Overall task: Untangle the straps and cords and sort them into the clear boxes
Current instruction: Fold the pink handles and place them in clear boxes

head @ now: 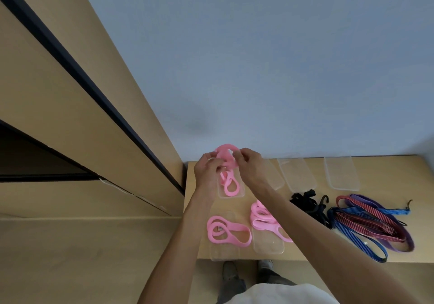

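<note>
Pink is the colour of the moment: nearest you, a pink strap (227, 233) lies looped flat on a clear box (224, 252) at the front edge of the surface (195, 238), and just beside it to the right a pile of pink straps (263, 218) sits over a second clear box (269, 245). Right of those, a black cord bundle (307, 204) and the blue, red and purple cords (368, 221) wait in a heap. Further out, both your hands are up: your left hand (207, 168) and right hand (250, 164) each pinch the held pink strap (226, 155), its loop arching between your fingertips and its tail hanging straight down into the clear box below (231, 192). That box lies directly under your hands, so lowering looks like the next call. Beyond, three more clear boxes (341, 174) line the wall.
</note>
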{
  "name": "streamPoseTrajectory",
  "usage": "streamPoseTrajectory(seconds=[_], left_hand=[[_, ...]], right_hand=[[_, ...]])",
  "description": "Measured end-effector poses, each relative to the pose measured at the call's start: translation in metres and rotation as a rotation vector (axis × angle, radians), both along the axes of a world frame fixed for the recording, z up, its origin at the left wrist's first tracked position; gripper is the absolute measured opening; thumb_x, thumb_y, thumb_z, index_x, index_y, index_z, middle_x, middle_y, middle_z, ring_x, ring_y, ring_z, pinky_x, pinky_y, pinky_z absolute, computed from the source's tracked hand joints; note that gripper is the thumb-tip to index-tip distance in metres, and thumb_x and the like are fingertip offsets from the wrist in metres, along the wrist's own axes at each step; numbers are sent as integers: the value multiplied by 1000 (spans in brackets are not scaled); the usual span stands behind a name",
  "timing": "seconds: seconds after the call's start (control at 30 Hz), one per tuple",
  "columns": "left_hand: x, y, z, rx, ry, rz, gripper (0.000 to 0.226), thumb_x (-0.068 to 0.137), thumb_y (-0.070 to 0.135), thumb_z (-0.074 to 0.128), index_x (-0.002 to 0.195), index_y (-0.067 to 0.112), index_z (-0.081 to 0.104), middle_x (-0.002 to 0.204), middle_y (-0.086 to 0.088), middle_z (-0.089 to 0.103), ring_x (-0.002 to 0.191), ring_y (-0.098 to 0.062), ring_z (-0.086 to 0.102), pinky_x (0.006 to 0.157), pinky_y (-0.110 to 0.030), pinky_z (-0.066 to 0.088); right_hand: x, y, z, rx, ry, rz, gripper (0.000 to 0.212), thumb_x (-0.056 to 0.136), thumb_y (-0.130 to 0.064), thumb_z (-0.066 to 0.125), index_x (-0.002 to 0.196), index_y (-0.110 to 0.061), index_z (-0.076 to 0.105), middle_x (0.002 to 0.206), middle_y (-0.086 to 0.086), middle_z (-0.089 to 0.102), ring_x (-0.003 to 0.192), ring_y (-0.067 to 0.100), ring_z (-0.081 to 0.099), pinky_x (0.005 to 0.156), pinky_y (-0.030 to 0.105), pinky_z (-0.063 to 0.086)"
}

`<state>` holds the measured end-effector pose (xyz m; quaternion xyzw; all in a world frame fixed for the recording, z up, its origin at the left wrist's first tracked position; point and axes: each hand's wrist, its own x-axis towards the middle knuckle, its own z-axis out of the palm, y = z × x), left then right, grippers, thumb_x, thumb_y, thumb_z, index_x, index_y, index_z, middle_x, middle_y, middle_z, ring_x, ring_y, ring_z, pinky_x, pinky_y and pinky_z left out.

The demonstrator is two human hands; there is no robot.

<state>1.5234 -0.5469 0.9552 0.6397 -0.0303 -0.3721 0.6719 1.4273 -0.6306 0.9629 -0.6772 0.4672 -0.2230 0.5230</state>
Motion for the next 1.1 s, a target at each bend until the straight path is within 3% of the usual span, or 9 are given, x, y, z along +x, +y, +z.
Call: streamPoseTrajectory(seconds=[0.13,0.27,0.37,0.57,0.67,0.77,0.9,1.03,1.1], left_hand=[[5,1,9,-147,76,-91,14,88,-1,55,90,5,68,88,-9,68,83,-18,65,75,-30,54],[4,8,13,-314,236,-43,21,92,1,42,79,9,56,59,0,43,57,-14,40,61,-25,39],[11,17,8,-409,349,58,20,88,0,37,83,7,55,53,2,38,47,-12,31,49,-23,32],[14,33,-15,150,50,-111,14,79,2,47,75,8,59,68,-4,54,66,-19,50,64,-32,49],[8,39,-25,439,-178,-286,10,73,6,53,79,6,60,75,-3,53,70,-18,47,67,-34,41],[-5,38,-24,383,-304,-381,10,78,22,60,79,28,53,79,16,53,71,-4,50,65,-23,35],[-17,30,-24,181,-406,-499,35,83,22,74,111,38,62,108,23,66,102,7,61,77,-5,45],[-20,21,-24,169,-401,-401,32,83,11,73,110,24,65,102,2,72,93,-17,71,79,-28,58],[-20,18,-27,173,-319,-307,27,82,11,76,106,22,68,97,-1,74,90,-22,72,79,-34,60]], right_hand=[[-7,-7,-7,134,80,-13,32,104,-24,44,93,-4,66,86,10,67,65,14,51,60,29,38],[-11,-16,-10,253,-17,-128,35,106,-27,38,99,-4,63,97,9,73,80,16,65,70,28,50],[-21,-24,-8,486,-160,-263,28,106,-25,35,97,-9,56,97,11,76,91,25,72,87,42,55],[-35,-24,-7,557,-290,-215,27,107,-32,34,98,-11,49,97,11,77,83,24,73,78,40,58],[-31,-21,-4,477,-252,-192,26,105,-31,37,97,-10,49,91,8,78,80,22,74,74,38,59],[-25,-17,0,368,-199,-140,26,105,-28,40,93,-7,51,87,11,77,79,27,75,63,36,57],[-20,-11,2,293,-109,-61,30,103,-25,43,100,3,54,84,13,75,64,15,72,49,24,52],[-19,-11,3,312,-133,-10,27,97,-25,53,103,0,58,89,14,75,77,23,74,74,44,63],[-20,-13,0,326,-146,13,26,90,-23,63,113,-11,59,96,12,74,84,23,74,81,43,62]])
